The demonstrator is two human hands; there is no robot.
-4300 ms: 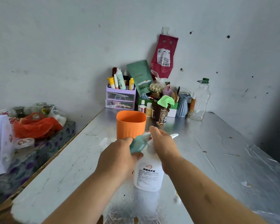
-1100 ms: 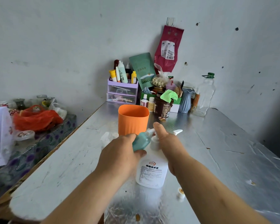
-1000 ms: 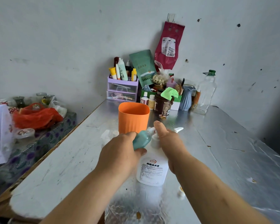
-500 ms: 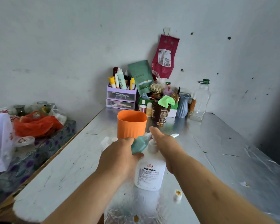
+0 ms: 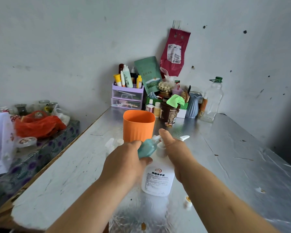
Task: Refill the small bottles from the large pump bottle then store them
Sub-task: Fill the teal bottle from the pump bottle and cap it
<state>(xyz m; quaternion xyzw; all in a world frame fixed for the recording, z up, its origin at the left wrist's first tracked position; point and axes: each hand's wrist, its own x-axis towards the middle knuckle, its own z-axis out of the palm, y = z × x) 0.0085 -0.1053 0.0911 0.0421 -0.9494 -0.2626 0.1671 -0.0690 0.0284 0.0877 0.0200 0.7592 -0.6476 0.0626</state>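
Same as before: L hand (image 5: 124, 163) grip still clamped on tilted small bottle (image 5: 146, 148), R hand (image 5: 176, 152) atop pump bottle (image 5: 158, 179), its grip unclear.

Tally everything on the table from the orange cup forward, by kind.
Pump bottle: 1
Teal bottle: 1, gripped by the left hand
Clear bottles: 2, it seems; blurred and partly hidden behind that hand
Orange cup: 1
Loose cap: 1
Total: 6
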